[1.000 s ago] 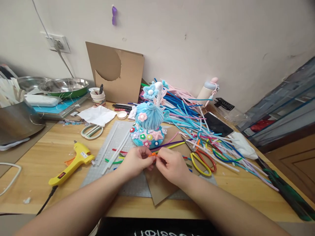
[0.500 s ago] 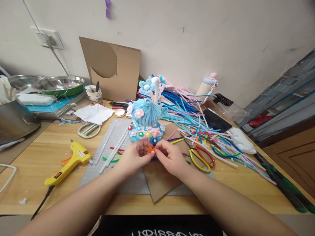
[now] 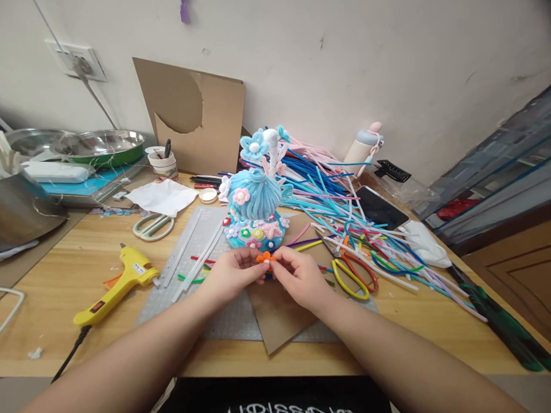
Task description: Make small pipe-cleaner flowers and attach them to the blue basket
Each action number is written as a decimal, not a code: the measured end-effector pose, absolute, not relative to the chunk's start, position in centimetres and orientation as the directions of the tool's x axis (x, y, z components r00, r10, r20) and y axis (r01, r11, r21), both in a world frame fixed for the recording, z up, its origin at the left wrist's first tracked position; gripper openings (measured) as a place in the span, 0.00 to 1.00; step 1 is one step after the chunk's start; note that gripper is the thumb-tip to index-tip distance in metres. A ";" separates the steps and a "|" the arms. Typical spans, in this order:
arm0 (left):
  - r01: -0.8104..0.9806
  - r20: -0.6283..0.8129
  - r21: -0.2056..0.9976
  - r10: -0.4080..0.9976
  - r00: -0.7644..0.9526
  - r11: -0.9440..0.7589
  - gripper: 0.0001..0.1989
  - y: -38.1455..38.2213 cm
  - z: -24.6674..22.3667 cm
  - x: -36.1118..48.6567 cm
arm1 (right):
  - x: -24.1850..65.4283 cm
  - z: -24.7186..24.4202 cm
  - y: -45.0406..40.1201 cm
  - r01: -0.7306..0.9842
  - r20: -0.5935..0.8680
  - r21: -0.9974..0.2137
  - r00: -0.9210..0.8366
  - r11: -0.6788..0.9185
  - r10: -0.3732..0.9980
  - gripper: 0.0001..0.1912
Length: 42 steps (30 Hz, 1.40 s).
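Observation:
Between the fingertips of both hands is a small orange pipe-cleaner flower (image 3: pixel 266 257) with a pale centre. My left hand (image 3: pixel 235 272) pinches it from the left, thumb in front. From the right, my right hand (image 3: pixel 300 277) pinches its other side with thumb and forefinger. Just behind the hands stands a blue pipe-cleaner ornament (image 3: pixel 256 198) covered in small flowers, with a white stem and a larger blue flower on top. Under the hands lie a piece of brown cardboard (image 3: pixel 275 330) and a grey cutting mat (image 3: pixel 228 327).
A yellow hot glue gun (image 3: pixel 115 287) lies at the left, with clear glue sticks (image 3: pixel 198 267) on the mat. Light-handled scissors (image 3: pixel 154 226), orange-and-yellow-handled pliers (image 3: pixel 350 279), a phone (image 3: pixel 381 207) and a heap of pipe cleaners (image 3: pixel 321 178) surround the work. Cardboard (image 3: pixel 221 123) leans on the wall.
The orange flower has turned so more of its petals show above the fingertips. Both hands stay in nearly the same place. The whole view has shifted slightly.

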<state>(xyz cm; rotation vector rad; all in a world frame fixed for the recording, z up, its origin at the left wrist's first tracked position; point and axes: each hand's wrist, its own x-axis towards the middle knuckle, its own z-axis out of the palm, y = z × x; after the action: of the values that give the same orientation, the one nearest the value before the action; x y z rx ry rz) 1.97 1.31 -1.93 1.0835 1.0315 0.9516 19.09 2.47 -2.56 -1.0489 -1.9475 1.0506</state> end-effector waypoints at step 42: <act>-0.081 -0.309 0.939 0.923 0.229 0.334 0.15 1.3 -2.3 2.3 | 19.3 -2.7 3.0 0.304 0.164 -0.899 -0.436 0.316 0.885 0.06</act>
<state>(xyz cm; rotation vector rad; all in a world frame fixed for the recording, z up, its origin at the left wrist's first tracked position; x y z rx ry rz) 2.27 1.27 -2.29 0.9775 1.1073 0.8701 19.30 3.02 -2.74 -1.0510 -1.9086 1.0966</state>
